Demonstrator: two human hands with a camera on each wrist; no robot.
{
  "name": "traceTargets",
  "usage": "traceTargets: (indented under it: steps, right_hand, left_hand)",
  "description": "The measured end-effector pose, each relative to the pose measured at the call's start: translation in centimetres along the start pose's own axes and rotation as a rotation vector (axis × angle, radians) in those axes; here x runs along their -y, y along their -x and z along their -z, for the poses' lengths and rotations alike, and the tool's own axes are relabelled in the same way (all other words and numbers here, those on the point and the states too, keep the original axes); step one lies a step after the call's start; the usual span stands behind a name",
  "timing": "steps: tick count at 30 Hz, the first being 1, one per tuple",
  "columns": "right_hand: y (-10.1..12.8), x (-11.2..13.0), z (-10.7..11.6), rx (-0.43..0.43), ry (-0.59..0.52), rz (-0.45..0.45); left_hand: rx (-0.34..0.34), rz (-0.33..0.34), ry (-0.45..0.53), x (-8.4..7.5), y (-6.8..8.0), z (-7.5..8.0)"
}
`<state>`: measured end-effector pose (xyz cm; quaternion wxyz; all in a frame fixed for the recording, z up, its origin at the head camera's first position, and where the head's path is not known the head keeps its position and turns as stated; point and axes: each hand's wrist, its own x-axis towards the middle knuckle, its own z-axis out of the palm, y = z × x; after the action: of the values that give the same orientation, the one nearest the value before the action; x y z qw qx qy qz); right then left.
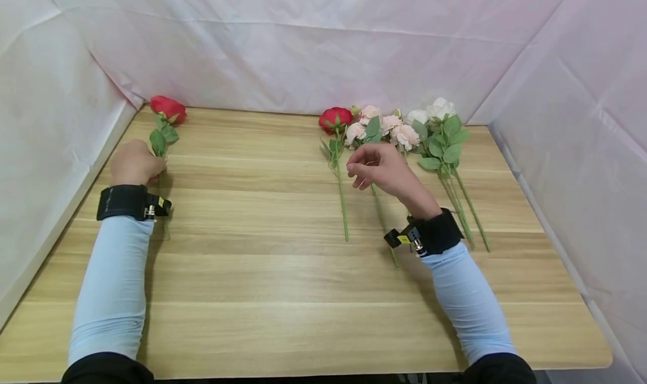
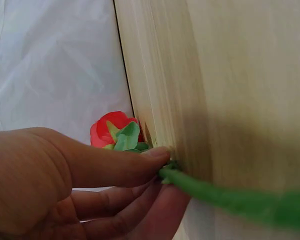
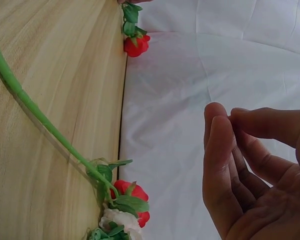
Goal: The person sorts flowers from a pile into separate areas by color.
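Observation:
At the far left of the table, a red artificial rose (image 1: 168, 109) points toward the back wall. My left hand (image 1: 133, 162) pinches its green stem (image 2: 215, 197) between thumb and fingers, just below the leaves. My right hand (image 1: 379, 168) is raised over the flowers at the right, holding nothing. In the right wrist view its fingers (image 3: 217, 150) are loosely curled, the thumb tip close to them. Nearest to it lie a second red rose (image 1: 336, 119) and pale pink flowers (image 1: 404, 136), whose stem the hand partly covers.
White flowers (image 1: 440, 109) with green leaves and several stems lie to the right of the pink ones. The wooden table (image 1: 263, 272) is bordered by white cloth (image 1: 303, 53) at the back and both sides.

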<state>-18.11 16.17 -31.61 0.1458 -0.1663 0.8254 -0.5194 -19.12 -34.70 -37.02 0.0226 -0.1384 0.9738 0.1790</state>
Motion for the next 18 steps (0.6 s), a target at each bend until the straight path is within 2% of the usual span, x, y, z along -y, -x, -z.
traceTargets:
  steps: [4,9,12,18]
  right_hand:
    - [0.0,-0.2,0.0,0.004,0.007,0.006]
    - [-0.1,-0.3,-0.1,0.005,0.011,0.020]
    - [-0.1,-0.3,-0.1,0.006,0.008,0.018]
    - [-0.1,-0.4,0.0,0.001,0.016,0.028]
  left_hand:
    - [-0.011,0.026,0.020,0.1,0.3,0.3]
    - [-0.074,0.023,0.055,0.0,0.4,0.7]
    - [-0.120,0.001,0.059,-0.4,0.7,1.5]
    - [-0.199,0.009,0.091,-1.9,1.9,3.9]
